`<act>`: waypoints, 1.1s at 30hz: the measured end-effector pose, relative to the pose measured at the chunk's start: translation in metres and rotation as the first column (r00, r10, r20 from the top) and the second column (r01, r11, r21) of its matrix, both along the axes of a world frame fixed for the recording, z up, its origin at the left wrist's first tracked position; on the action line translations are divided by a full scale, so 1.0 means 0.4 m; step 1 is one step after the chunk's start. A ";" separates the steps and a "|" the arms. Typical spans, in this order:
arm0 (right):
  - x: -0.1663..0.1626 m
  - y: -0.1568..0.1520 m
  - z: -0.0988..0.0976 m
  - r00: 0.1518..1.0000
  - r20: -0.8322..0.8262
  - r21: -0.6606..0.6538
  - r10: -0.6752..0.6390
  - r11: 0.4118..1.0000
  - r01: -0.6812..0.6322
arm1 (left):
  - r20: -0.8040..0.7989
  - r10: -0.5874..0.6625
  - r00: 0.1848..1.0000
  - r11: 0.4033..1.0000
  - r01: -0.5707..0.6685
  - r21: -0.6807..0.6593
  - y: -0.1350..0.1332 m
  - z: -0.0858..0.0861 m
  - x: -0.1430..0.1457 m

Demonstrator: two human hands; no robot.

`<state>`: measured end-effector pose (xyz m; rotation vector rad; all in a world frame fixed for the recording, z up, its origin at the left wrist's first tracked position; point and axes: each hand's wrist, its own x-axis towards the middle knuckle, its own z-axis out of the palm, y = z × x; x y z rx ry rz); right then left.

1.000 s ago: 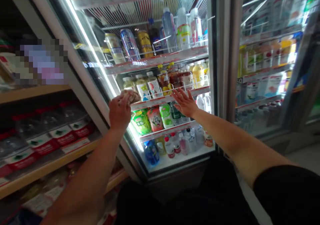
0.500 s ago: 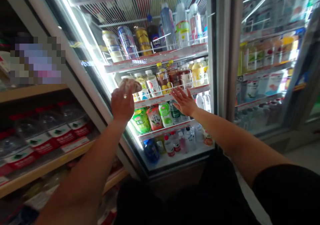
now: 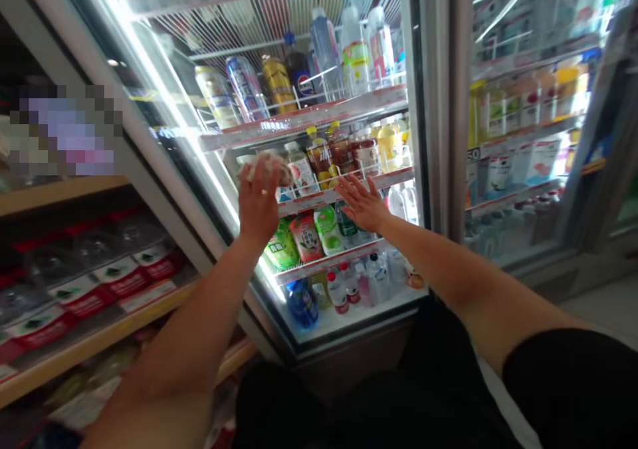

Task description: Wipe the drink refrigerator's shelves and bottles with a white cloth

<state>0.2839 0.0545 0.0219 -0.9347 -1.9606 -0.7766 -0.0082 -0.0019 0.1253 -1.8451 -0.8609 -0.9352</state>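
My left hand (image 3: 258,203) is closed on a crumpled pale cloth (image 3: 272,167), raised before the left part of a lit drinks fridge (image 3: 438,170). The cloth covers part of the bottles on the middle shelf. To the right, my right hand (image 3: 363,203) is held up with its fingers spread, in front of a shelf edge (image 3: 314,200). It holds nothing. Whether either hand touches the glass I cannot tell. Near the hands show a brown bottle with a yellow cap (image 3: 321,153) and a green drink bottle (image 3: 329,228).
More cans and bottles fill the upper shelf (image 3: 343,110) and the fridge floor. On the left stands a wooden shelf (image 3: 109,309) with red-labelled bottle packs (image 3: 117,269). A second drinks fridge (image 3: 523,137) is at the right.
My left hand has moved right with the cloth, across the front of the fridge. My right hand stays spread in nearly the same place. The view has shifted slightly.
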 end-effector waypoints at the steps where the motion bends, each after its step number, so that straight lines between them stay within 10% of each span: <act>1: 0.000 0.001 -0.001 1.000 -0.004 0.003 0.004 1.000 -0.004 | -0.054 -0.017 0.998 1.000 0.015 -0.024 -0.002 -0.031 0.008; 4: -0.001 0.002 -0.002 1.000 -0.013 0.022 0.020 1.000 -0.020 | -0.180 -0.010 0.984 0.997 -0.003 -0.073 0.002 -0.076 0.018; 11: 0.000 -0.004 0.001 1.000 -0.016 0.004 0.019 1.000 -0.019 | -0.003 -0.009 1.000 0.994 0.008 -0.106 0.029 0.067 0.043; 18: -0.004 -0.005 0.001 1.000 -0.020 0.012 0.005 1.000 -0.004 | -0.151 -0.008 0.989 0.986 -0.017 -0.163 0.024 -0.046 0.076; 24: -0.002 -0.001 -0.001 1.000 -0.012 0.007 0.005 1.000 -0.005 | -0.012 -0.014 1.000 0.996 0.013 -0.093 0.055 0.049 0.123; 33: -0.003 0.000 -0.001 0.999 -0.020 0.017 0.026 1.000 -0.025 | -0.216 -0.041 0.976 0.981 -0.002 -0.195 0.034 0.000 0.189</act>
